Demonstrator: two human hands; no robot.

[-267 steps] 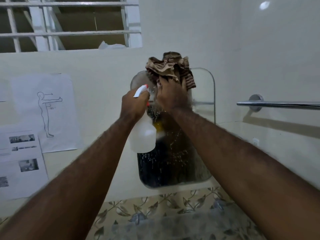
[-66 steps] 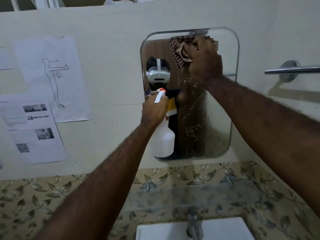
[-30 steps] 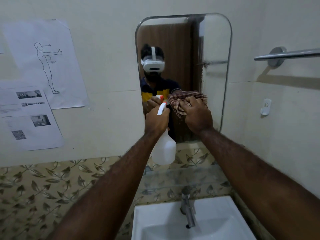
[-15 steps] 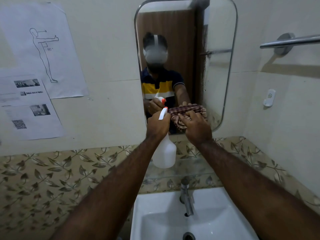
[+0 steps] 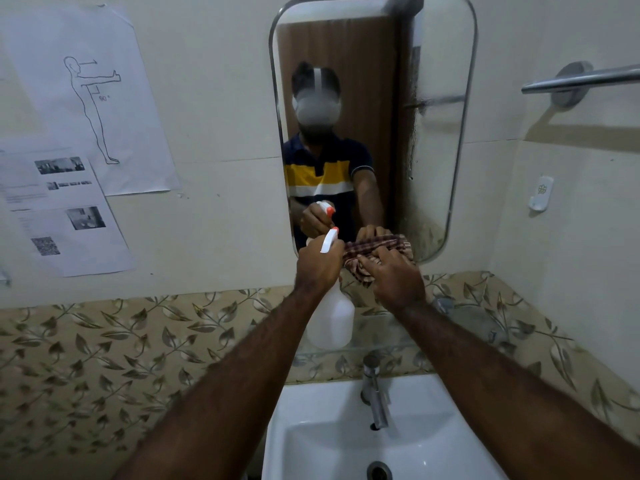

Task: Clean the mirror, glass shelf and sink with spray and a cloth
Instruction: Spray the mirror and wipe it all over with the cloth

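Observation:
The wall mirror (image 5: 436, 140) has rounded corners and hangs above a glass shelf (image 5: 460, 320) and a white sink (image 5: 311, 424). My left hand (image 5: 317, 266) grips a white spray bottle (image 5: 330, 322) by its neck, its white and orange trigger pointing at the mirror. Against the mirror's bottom edge my right hand (image 5: 393, 277) presses a bunched brown checked cloth (image 5: 374, 247). The shelf's middle is hidden behind my hands and the bottle.
A chrome tap (image 5: 374, 393) stands at the back of the sink. A towel rail (image 5: 581, 79) and a small white wall hook (image 5: 540, 194) are on the right wall. Printed paper sheets (image 5: 86, 98) are taped to the left wall. Leaf-patterned tiles (image 5: 104, 358) run below.
My right hand has wiped the cloth from the mirror's top down to its bottom edge. My left hand has kept holding the bottle. The view has tilted down to show the sink.

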